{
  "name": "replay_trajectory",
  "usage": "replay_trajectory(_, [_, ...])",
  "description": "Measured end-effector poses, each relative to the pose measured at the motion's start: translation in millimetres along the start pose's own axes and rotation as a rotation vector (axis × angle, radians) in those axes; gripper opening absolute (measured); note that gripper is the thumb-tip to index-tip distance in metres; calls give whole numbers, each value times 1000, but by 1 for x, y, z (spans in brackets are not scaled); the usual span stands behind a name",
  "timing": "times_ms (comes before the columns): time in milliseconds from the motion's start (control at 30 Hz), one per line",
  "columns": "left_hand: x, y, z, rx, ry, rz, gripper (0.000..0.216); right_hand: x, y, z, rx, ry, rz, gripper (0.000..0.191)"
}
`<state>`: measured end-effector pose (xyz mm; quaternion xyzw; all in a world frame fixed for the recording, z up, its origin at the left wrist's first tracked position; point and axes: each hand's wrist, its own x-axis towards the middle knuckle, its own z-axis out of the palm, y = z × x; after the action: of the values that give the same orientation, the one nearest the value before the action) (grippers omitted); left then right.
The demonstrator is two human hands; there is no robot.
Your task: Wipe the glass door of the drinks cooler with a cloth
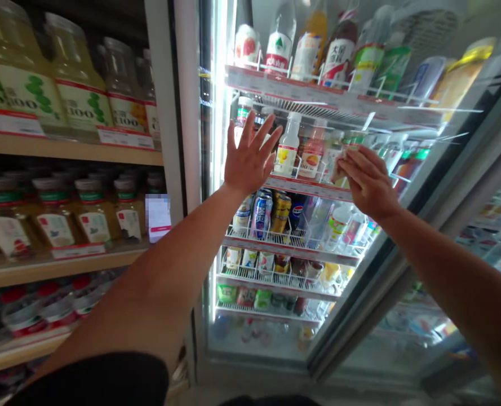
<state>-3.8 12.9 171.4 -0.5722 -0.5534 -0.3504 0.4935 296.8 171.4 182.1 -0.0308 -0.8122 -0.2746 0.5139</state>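
I face an open drinks fridge with wire shelves (292, 239) full of bottles and cans. My left hand (250, 155) is raised with its fingers spread, open and empty, in front of the second shelf near a white-capped bottle (287, 148). My right hand (366, 177) reaches to the same shelf and its fingers are closed round a pale bottle (333, 160) standing in the row. Cans, one of them blue (262, 213), stand on the shelf just below both hands.
The fridge's glass door (428, 186) is swung open to the right, behind my right arm. To the left, wooden shelves (64, 149) carry rows of juice bottles with price tags. The top fridge shelf (318, 87) holds tall bottles above my hands.
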Motion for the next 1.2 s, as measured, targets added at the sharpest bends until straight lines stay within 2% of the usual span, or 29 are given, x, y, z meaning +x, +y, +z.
replay_trajectory(200, [0, 1, -2, -15, -29, -24, 65, -18, 16, -9, -58, 161, 175, 46])
replay_trajectory(333, [-2, 6, -8, 29, -37, -19, 72, -39, 19, -10, -47, 69, 107, 43])
replay_trajectory(400, [-2, 6, -8, 50, -26, -6, 80, -41, 25, -13, -43, 65, 114, 42])
replay_trajectory(533, [-3, 4, -6, 59, -6, 18, 91, -46, 31, -14, -110, 260, 231, 43])
replay_trajectory(600, [-4, 5, -7, 59, -15, 17, 98, -61, 25, -10, -120, 295, 258, 45])
replay_trajectory(700, [-4, 9, -12, 67, -44, -1, 106, -87, 16, -6, -101, 166, 256, 46])
replay_trajectory(767, [-4, 11, -15, 70, -66, -24, 105, -97, 21, -8, -86, 98, 227, 47])
replay_trajectory(900, [-4, 13, -17, 85, -101, -54, 107, -98, 40, -15, -103, 245, 249, 44])
replay_trajectory(967, [-4, 13, -17, 92, -95, -49, 106, -104, 38, -15, -119, 271, 301, 44])
replay_trajectory(1033, [-4, 12, -15, 77, -79, -39, 98, -115, 27, -12, -98, 204, 318, 47])
replay_trajectory(1133, [-4, 9, -11, 31, -47, -32, 85, -125, 11, -9, -9, 70, 241, 52])
replay_trajectory(1200, [-3, 8, -8, 11, -32, -29, 82, -118, 10, -8, -9, 69, 211, 53])
